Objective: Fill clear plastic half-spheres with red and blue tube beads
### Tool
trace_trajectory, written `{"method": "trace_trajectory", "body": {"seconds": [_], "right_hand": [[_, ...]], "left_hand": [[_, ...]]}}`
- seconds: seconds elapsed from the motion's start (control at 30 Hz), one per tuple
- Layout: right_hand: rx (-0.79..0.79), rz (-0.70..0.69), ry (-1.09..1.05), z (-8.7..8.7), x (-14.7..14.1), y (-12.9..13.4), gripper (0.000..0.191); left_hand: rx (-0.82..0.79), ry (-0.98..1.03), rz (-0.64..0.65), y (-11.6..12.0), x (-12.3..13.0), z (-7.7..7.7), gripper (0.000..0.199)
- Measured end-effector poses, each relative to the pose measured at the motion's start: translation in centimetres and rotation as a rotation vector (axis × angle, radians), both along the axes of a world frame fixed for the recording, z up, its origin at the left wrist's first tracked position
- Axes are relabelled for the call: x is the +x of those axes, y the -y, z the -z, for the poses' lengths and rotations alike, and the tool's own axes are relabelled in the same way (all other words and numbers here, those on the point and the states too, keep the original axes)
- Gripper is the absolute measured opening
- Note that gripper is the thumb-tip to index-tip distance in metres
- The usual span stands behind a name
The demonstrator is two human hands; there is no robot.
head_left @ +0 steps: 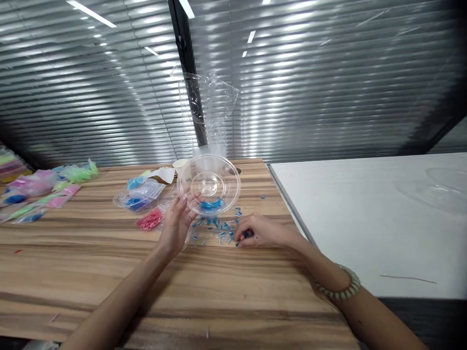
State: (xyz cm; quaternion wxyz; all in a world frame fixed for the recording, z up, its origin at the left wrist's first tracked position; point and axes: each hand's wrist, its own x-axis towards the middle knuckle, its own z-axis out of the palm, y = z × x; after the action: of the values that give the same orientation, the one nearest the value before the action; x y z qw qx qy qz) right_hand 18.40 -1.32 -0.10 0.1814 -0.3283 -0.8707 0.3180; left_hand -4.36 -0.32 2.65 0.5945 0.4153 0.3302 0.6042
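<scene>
My left hand grips a clear round plastic bowl by its lower left side, tilted so that its inside faces me. Several blue tube pieces are gathered low inside the bowl. More short blue pieces lie scattered on the wooden table below it, some over clear plastic film. My right hand, a beaded bracelet on its wrist, rests at the right end of this scatter. Its fingers are curled together around a few blue pieces, partly hidden by the fingers.
Left of the bowl lie a red bag of pieces and a clear container with blue contents. Colourful bags cover the table's far left. A clear plastic bag stands behind the bowl. A white table adjoins on the right.
</scene>
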Motion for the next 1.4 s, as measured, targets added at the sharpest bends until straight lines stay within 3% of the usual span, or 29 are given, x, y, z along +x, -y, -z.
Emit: {"method": "trace_trajectory", "body": {"seconds": [0.3, 0.67, 1.03, 1.4], "right_hand": [[0.072, 0.037, 0.037, 0.0, 0.0, 0.0, 0.010], [0.040, 0.048, 0.030, 0.2, -0.2, 0.0, 0.005], [0.105, 0.056, 0.007, -0.2, 0.0, 0.0, 0.006], [0.079, 0.032, 0.003, 0.2, -0.2, -0.2, 0.008]], "left_hand": [[0.039, -0.025, -0.026, -0.4, -0.2, 0.1, 0.051], [0.078, -0.052, -0.035, -0.7, -0.6, -0.1, 0.046], [0.080, -0.033, -0.042, -0.3, -0.6, -1.0, 0.048], [0.078, -0.081, -0.045, -0.8, -0.7, -0.4, 0.048]]}}
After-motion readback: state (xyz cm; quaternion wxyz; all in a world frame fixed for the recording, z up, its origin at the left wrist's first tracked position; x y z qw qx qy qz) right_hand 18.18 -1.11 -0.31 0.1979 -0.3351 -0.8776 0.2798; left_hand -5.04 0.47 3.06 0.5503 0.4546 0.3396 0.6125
